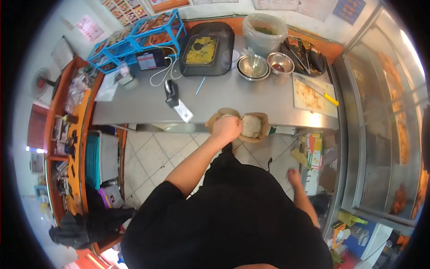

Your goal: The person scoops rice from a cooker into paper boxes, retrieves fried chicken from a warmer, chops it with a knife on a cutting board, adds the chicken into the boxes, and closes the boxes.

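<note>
At the front edge of the steel counter, my left hand is closed on a brown cardboard takeaway box. The hand covers the middle and left part, so I cannot tell if these are two boxes or two halves of one. In the right part sits a pale, whitish food that looks like rice. My right hand hangs low on the right with its fingers curled, apart from the box and below counter height.
The steel counter carries a black label printer, metal bowls, a dark tray with yellow food, and a lined bucket. On the right, a yellow-handled knife lies on a cutting board beside a glass cabinet.
</note>
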Motion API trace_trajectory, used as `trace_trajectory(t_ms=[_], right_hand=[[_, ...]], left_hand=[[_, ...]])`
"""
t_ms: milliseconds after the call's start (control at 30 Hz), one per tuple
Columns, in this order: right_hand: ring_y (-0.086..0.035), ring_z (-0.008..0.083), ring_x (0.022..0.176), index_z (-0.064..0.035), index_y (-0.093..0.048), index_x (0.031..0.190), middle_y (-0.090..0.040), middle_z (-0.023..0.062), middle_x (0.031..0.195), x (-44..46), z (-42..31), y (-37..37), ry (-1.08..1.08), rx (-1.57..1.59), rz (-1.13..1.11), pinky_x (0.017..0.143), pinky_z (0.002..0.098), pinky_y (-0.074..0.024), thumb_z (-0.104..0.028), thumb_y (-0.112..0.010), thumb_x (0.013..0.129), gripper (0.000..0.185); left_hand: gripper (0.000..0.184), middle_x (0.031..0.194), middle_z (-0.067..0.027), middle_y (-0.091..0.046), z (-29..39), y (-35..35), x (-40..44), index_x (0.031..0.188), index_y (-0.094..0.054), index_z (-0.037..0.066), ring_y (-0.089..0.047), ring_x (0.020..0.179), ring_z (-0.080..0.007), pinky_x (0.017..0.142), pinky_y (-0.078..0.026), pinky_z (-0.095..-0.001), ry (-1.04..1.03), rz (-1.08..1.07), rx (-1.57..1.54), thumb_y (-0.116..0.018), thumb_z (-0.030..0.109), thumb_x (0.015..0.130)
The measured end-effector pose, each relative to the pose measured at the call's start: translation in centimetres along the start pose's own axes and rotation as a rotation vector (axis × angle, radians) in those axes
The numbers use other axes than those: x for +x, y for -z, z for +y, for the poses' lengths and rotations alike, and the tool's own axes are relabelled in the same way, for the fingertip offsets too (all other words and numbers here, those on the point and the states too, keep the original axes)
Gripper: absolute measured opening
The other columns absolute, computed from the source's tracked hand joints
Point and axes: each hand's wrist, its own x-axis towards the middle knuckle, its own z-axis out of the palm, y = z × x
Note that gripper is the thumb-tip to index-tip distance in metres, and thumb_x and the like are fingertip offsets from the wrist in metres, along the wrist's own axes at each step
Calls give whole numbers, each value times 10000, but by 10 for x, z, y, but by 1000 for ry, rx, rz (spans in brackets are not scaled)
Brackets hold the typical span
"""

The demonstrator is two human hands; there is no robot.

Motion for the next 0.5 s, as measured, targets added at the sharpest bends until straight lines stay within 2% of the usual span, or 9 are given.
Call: trace_trajectory(t_ms=[33, 100, 200, 333, 400, 467, 500], right_hand=[[-640, 226, 649, -24, -639, 902, -646, 114, 722, -24, 2, -12, -219, -29, -169, 578, 368, -495, -222, -499, 896, 243], [-639, 222, 648, -25, -639, 905, -646, 113, 726, -71, 1, -39, -431, -20, -354, 575, 363, -495, -223, -500, 897, 242], [-638, 217, 648, -26, -639, 910, -645, 111, 731, -127, -9, -66, -676, 102, -408, 571, 356, -494, -224, -502, 898, 241], [-636, 209, 647, -28, -639, 917, -645, 108, 738, -148, -41, -68, -821, 325, -180, 567, 346, -493, -227, -505, 900, 240], [-635, 206, 646, -29, -638, 921, -645, 107, 742, -151, -57, -66, -840, 428, -30, 564, 342, -493, -228, -506, 900, 239], [-634, 202, 646, -30, -638, 925, -645, 106, 746, -152, -79, -66, -842, 516, 95, 562, 337, -493, -229, -507, 901, 239], [-633, 200, 646, -31, -638, 926, -645, 105, 747, -153, -89, -69, -844, 548, 138, 560, 334, -492, -229, -508, 901, 239]], left_hand=[[384, 770, -211, -654, 3, -2, 28, 774, -681, 20, -643, 784, -381, 713, -504, -473, -4, -15, -18, -534, 365, 857], [359, 812, -204, -663, 5, -14, 80, 821, -681, 23, -645, 798, -371, 715, -505, -470, -128, -101, 6, -547, 355, 855], [345, 836, -196, -666, -1, -39, 132, 851, -685, 38, -643, 811, -374, 713, -504, -478, -171, -158, -24, -561, 360, 856], [307, 797, -179, -671, 11, -15, 149, 796, -684, 27, -650, 806, -365, 702, -512, -466, -237, -307, -28, -609, 322, 841], [294, 800, -167, -665, 7, 21, 165, 816, -669, 14, -641, 792, -375, 706, -508, -457, -426, -161, -151, -626, 304, 829], [226, 791, -124, -661, -17, 33, 202, 829, -665, 35, -633, 815, -354, 730, -502, -435, -580, 28, -122, -636, 259, 817], [203, 840, -117, -654, -29, 41, 220, 872, -662, 48, -614, 879, -340, 775, -485, -433, -605, 131, -58, -644, 239, 805]])
